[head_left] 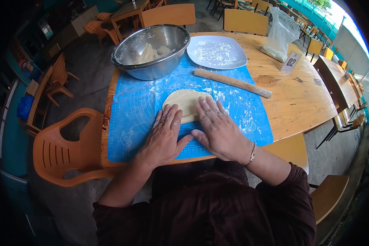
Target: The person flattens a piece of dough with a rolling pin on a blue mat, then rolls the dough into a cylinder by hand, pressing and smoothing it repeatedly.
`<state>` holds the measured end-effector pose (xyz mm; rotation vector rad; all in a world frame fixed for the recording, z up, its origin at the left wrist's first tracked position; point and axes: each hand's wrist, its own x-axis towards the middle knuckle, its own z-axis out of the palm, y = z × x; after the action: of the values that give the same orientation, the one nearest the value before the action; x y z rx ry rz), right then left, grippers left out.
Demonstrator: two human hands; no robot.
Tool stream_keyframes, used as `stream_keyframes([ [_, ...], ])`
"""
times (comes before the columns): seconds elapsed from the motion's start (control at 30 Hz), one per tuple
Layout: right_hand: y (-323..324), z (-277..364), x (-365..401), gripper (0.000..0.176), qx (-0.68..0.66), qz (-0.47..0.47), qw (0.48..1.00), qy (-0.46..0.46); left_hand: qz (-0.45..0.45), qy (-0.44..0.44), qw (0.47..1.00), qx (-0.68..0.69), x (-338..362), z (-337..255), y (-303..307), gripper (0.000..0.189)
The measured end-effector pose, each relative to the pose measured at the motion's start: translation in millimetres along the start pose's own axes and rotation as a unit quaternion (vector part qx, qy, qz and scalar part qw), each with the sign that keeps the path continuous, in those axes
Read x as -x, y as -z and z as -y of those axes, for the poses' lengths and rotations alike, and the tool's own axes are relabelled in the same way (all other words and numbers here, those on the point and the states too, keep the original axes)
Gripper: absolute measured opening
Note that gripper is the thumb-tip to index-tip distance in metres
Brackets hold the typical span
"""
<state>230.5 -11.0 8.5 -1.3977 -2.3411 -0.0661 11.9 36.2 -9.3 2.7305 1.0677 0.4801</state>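
Observation:
A flattened piece of dough [183, 101] lies on a blue pastry mat [135, 110] dusted with flour. My left hand [164, 133] rests on the dough's near left edge, fingers stretched out. On its right side my right hand [219, 127] lies flat, fingers extended over the dough. The two thumbs nearly meet below it. A floury wooden rolling pin [233, 83] lies slantwise beyond my right hand, partly off the mat. At the mat's far left stands a steel bowl [151, 69] with more dough [149, 54] inside.
Behind the mat sits a white plate [217, 51] strewn with flour. A clear plastic bag [281, 35] and a "02" number card [291, 62] stand on the wooden table [299, 98] to the right. An orange chair [69, 147] is close at the left edge.

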Motion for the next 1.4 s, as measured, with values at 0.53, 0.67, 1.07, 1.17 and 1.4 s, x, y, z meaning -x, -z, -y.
stream_keyframes([
  [0.53,3.3,-23.8,-4.7,0.015,-0.046,-0.065,0.996,0.028,-0.14,-0.052,0.988,0.032,-17.9,-17.7,13.2,0.029],
  [0.67,-14.7,-25.4,-13.9,0.015,-0.064,-0.048,0.995,0.055,-0.091,-0.069,0.992,0.049,-25.7,-14.7,12.9,0.024],
  [1.07,-8.5,-29.2,-14.5,0.019,-0.086,-0.035,0.994,0.063,-0.162,-0.086,0.975,0.126,-31.9,-8.0,-4.0,0.013],
  [1.17,-8.2,-31.1,-15.8,0.015,-0.11,-0.034,0.991,0.062,-0.141,-0.096,0.976,0.131,-31.1,-3.0,-3.9,0.014],
  [1.4,-4.6,-36.9,-16.6,0.019,-0.141,-0.015,0.988,0.064,-0.13,-0.107,0.975,0.147,-30.4,-1.1,-3.7,0.016],
])
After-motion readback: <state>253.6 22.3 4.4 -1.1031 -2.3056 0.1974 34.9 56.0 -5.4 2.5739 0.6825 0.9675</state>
